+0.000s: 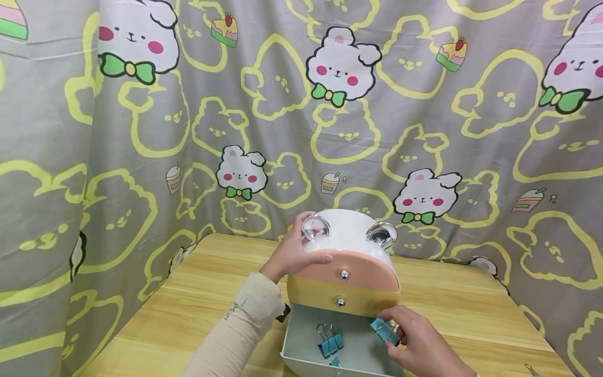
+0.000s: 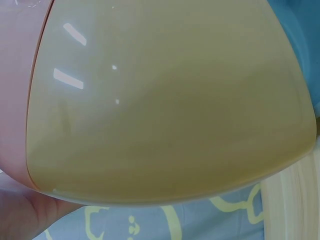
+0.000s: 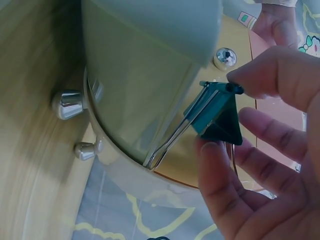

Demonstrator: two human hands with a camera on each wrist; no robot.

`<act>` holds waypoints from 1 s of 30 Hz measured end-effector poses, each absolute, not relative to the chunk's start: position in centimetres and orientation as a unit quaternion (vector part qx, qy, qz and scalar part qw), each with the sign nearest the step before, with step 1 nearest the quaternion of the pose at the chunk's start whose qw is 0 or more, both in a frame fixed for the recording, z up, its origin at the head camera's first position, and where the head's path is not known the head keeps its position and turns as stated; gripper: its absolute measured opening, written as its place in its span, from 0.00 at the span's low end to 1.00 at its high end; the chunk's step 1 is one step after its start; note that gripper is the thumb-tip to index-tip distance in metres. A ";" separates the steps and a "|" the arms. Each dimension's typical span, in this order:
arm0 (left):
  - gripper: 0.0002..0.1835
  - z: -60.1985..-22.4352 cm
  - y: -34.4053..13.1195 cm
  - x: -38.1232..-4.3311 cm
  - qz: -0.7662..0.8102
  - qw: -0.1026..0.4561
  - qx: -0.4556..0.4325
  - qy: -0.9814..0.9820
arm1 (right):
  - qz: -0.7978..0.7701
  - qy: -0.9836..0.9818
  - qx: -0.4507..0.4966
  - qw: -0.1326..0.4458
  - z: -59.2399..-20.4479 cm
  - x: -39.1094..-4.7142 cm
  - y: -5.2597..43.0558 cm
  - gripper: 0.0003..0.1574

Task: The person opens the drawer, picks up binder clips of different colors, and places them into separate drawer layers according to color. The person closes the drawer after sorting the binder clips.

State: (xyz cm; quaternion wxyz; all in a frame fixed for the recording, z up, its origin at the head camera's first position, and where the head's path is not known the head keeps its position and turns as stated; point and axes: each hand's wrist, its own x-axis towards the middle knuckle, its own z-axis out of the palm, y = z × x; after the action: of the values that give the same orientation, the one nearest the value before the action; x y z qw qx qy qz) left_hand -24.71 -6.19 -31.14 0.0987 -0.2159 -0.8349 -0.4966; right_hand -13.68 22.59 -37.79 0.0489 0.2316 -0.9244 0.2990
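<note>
The right hand [image 1: 419,340] pinches a teal binder clip [image 1: 385,331] between thumb and fingers [image 3: 265,75] over the open drawer [image 1: 301,335] — the left hand [image 1: 289,256], fingers spread, steadies the drawer box [image 1: 348,246].

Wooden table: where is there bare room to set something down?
Bare wood lies left of the drawer box, towards the curtain, and right of it. Crowded: the open drawer with binder clips, both hands beside it.
</note>
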 end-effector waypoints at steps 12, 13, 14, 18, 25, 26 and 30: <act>0.57 -31.2 -6.2 -24.8 -0.501 0.100 -0.216 -0.832 | 0.339 -0.900 0.275 0.010 -37.9 -13.7 22.5 0.24; 0.57 -31.2 -6.2 -24.7 -0.502 0.100 -0.216 -0.831 | 0.344 -0.897 0.276 0.002 -37.9 -13.7 22.6 0.24; 0.57 -31.2 -6.2 -24.7 -0.503 0.100 -0.216 -0.831 | 0.346 -0.894 0.283 0.001 -38.0 -13.7 22.6 0.24; 0.57 -31.3 -6.2 -24.8 -0.502 0.099 -0.215 -0.832 | 0.351 -0.882 0.316 0.017 -38.3 -13.6 22.6 0.23; 0.57 -31.3 -6.1 -24.7 -0.498 0.100 -0.216 -0.834 | 0.356 -0.878 0.319 0.013 -38.4 -13.6 22.6 0.22; 0.57 -31.2 -6.1 -24.7 -0.498 0.100 -0.216 -0.834 | 0.357 -0.877 0.321 0.014 -38.4 -13.7 22.7 0.22; 0.57 -31.2 -6.1 -24.6 -0.499 0.099 -0.215 -0.833 | 0.362 -0.871 0.332 0.028 -38.6 -13.8 22.6 0.22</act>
State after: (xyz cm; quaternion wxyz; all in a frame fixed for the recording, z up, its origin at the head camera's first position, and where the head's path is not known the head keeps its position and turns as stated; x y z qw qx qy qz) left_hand -24.65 -6.14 -31.24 0.0985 -0.2153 -0.8334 -0.4995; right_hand -13.79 22.64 -38.59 0.0282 0.3320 -0.8707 0.3618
